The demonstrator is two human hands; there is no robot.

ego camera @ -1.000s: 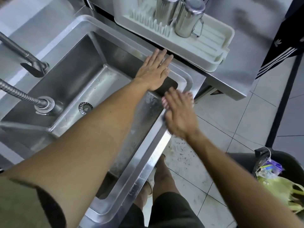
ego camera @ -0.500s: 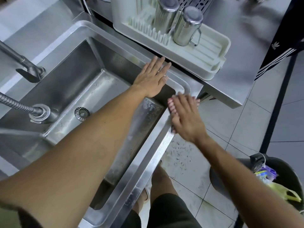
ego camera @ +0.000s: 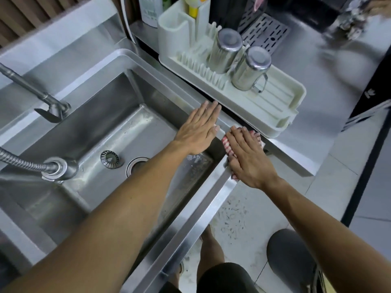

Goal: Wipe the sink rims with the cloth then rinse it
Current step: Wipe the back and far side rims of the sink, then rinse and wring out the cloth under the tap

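A steel sink (ego camera: 127, 60) fills the left of the head view, its front rim (ego camera: 190, 225) running down toward me. My right hand (ego camera: 247, 157) lies flat on a red and white checked cloth (ego camera: 228, 147) pressed onto the sink's front right corner; only the cloth's edges show around the fingers. My left hand (ego camera: 198, 129) rests flat, fingers straight and together, on the right rim of the sink just left of the cloth, holding nothing.
A white dish rack (ego camera: 281, 106) with two upturned steel cups (ego camera: 227, 50) stands on the counter right of the sink. A tap (ego camera: 50, 105) and a hose sprayer (ego camera: 57, 168) hang over the basin, above a drain strainer (ego camera: 110, 159). A dark bin (ego camera: 289, 254) stands on the floor.
My right hand has slid the cloth along the front rim up to the corner by the dish rack. The left hand stays flat on the right rim.
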